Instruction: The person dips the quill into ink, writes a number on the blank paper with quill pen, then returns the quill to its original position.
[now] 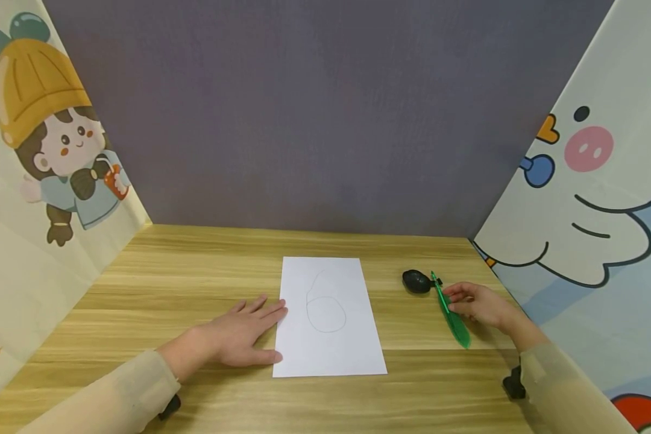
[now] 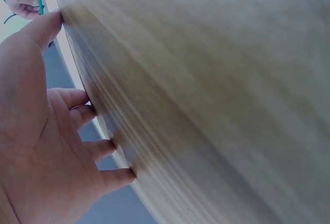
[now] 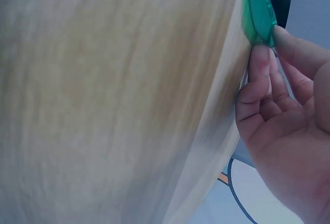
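Observation:
A white sheet of paper lies on the wooden table, with a thin pencil-like line in the form of a 6 drawn on it. My left hand is spread, palm down, its thumb and fingertips at the sheet's left edge. To the right, my right hand pinches a green leaf-shaped pen between thumb and fingers. Part of the pen's translucent green blade shows in the right wrist view. The pen's narrow end points away, right beside the stub of a black oval base.
A grey panel rises along the table's far edge. Printed cartoon panels stand at both sides, the left wall and the right wall. The wooden tabletop extends around the sheet.

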Tool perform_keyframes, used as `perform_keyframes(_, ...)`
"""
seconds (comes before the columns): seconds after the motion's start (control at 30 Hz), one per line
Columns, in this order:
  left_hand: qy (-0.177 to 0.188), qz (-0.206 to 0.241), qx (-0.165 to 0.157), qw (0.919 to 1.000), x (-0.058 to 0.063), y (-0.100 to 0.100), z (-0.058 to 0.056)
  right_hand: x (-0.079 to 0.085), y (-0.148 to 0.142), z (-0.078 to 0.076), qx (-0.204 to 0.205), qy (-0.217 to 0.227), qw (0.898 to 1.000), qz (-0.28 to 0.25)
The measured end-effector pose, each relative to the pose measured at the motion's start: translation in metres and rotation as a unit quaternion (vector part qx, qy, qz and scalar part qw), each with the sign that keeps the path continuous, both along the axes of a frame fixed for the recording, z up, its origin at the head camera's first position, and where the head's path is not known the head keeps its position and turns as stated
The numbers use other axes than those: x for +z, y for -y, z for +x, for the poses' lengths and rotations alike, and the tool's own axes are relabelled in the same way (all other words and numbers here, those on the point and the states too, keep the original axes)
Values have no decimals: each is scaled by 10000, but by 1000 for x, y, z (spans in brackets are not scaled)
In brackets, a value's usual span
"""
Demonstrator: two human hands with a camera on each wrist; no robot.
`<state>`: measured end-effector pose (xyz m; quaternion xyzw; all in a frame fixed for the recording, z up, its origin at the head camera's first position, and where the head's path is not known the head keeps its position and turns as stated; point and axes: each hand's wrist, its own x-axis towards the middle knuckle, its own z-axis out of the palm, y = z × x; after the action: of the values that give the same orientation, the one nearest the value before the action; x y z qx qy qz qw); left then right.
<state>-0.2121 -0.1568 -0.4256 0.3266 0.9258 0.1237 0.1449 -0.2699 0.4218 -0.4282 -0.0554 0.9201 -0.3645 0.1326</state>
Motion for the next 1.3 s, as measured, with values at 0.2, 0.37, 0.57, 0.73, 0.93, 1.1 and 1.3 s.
perform_keyframes(0.2,-64,-16,-33,10000,-1,0,-1,6,0,3,64,-287,9996,56)
perform_keyframes(0.37,-101,-55,-57,9999,-2,1,-2,9,1,3,48,-377,9993,28)
perform_keyframes(0.57,-96,-17,-88,9999,-2,2,-3,13,5,4,130,-456,9989,9)
perform_keyframes(0.73,-93,1,-62,9999,-1,2,-3,18,12,4,188,-584,9981,36)
perform_keyframes(0.93,-120,71,18,9999,-1,1,-4,20,17,4,248,-514,9982,-189)
perform_keyframes(1.1,-127,71,19,9999,1,1,-3,21,19,5,202,-403,9985,-323)
perform_keyframes(1.3,-154,94,-28,9998,2,0,-3,21,20,6,180,-376,9985,-353)
